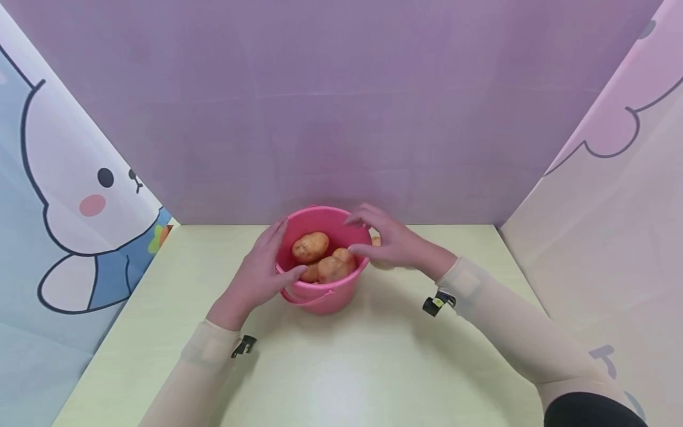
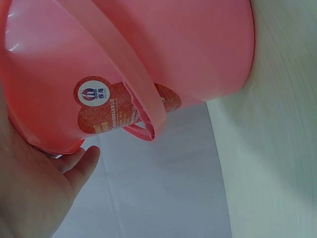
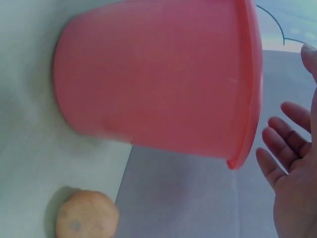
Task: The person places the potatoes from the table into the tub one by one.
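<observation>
A pink bucket point(image 1: 328, 301) stands upright with several potatoes point(image 1: 310, 247) inside. My left hand point(image 1: 258, 273) rests along the left side of its rim, fingers fairly straight and the thumb reaching over the front edge. In the left wrist view, the fingertips point(image 2: 81, 166) show just beyond the rim. Over the right side of the bucket hovers my right hand point(image 1: 392, 240), thumb and fingers spread, holding nothing visible. The right wrist view shows those fingers point(image 3: 282, 148) apart from the rim. Another potato point(image 3: 86, 215) lies on the table outside the bucket, mostly hidden behind my right hand in the head view.
The bucket's handle point(image 1: 306, 299) hangs down at the front. Behind the pale table point(image 1: 341, 367) rises a purple backdrop point(image 1: 341, 118), close to the bucket. Printed side panels stand left point(image 1: 74, 237) and right point(image 1: 603, 237).
</observation>
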Motion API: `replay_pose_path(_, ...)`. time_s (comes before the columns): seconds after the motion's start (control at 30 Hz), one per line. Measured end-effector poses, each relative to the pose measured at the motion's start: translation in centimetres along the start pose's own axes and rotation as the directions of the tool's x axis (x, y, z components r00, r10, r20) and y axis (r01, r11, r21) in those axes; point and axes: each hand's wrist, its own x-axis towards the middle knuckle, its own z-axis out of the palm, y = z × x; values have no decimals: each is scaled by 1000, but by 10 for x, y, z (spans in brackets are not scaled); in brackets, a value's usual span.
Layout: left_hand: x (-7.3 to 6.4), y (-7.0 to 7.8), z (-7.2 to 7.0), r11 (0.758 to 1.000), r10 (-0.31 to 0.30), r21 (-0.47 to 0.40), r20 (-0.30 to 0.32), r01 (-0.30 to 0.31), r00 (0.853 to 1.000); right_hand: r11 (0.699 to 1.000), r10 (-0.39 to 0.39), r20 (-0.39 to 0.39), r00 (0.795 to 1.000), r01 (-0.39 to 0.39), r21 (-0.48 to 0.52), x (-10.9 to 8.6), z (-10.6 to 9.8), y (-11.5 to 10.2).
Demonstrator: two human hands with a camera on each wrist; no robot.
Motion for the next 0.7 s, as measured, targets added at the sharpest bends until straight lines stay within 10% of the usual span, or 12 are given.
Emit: replay_pose_path(0.7, -1, -1, -1, 1000, -5, -8, 0, 5, 1000, 994, 94, -187, 978, -103, -40, -65, -10, 42)
